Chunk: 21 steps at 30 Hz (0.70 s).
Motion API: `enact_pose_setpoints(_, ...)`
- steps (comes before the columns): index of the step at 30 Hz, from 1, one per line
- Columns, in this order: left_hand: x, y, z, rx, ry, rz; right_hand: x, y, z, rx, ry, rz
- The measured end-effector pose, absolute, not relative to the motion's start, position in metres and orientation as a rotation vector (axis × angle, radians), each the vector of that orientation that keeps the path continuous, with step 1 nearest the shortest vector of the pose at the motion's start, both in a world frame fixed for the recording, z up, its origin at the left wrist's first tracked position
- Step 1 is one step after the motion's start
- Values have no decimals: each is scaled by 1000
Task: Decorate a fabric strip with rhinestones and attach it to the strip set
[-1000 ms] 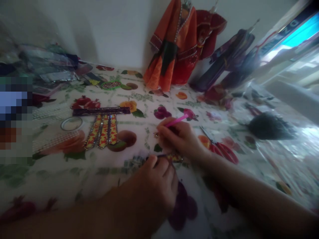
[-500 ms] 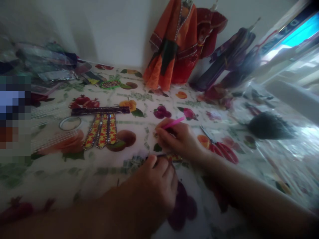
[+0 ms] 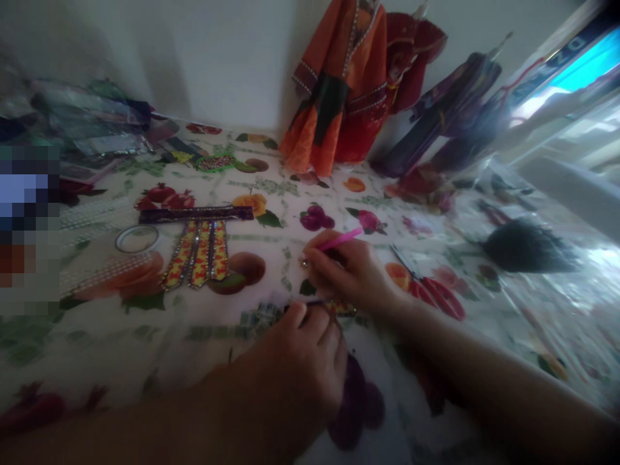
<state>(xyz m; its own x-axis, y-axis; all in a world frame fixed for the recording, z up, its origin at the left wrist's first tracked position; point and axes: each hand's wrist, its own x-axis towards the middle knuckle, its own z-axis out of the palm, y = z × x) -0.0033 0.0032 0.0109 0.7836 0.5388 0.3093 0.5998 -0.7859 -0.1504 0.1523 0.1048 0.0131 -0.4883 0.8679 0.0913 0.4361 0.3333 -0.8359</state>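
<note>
My right hand [image 3: 356, 274] is closed in a pinch around a slim pink pen-like stick [image 3: 343, 239], its upper end slanting up to the right. Just under those fingertips lies a tiny shiny bead or stone [image 3: 304, 263] on the cloth. My left hand [image 3: 310, 355], nearer to me, is closed over a dark-edged strip; a yellow patterned, jewelled part of this strip [image 3: 346, 309] shows beyond the knuckles, the rest being hidden. To the left lies a trimmed piece of several yellow-and-red strips [image 3: 207, 252] below a dark purple band [image 3: 196, 215].
Red-handled scissors [image 3: 438, 294] lie right of my right hand. A tape roll [image 3: 137, 239] and stone-studded sheets [image 3: 104, 274] are at left. Behind are a green-rimmed dish of small beads [image 3: 216, 163], plastic packets [image 3: 92, 119] and small hanging garments [image 3: 339, 90]. A fruit-print cloth [image 3: 208, 355] covers the table.
Both hands keep nearly the same places and grips. The whole view has shifted very slightly.
</note>
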Motion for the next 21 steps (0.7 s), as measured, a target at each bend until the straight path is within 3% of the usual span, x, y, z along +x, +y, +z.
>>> enact_pose_setpoints(10, -2, 2, 8, -2735, -891, -384, 149, 104, 12, -1109, -1961, 1131)
enact_pose_setpoints(21, -2, 4, 9, -2735, -880, -365, 144, 104, 18, -1100, -2126, 949)
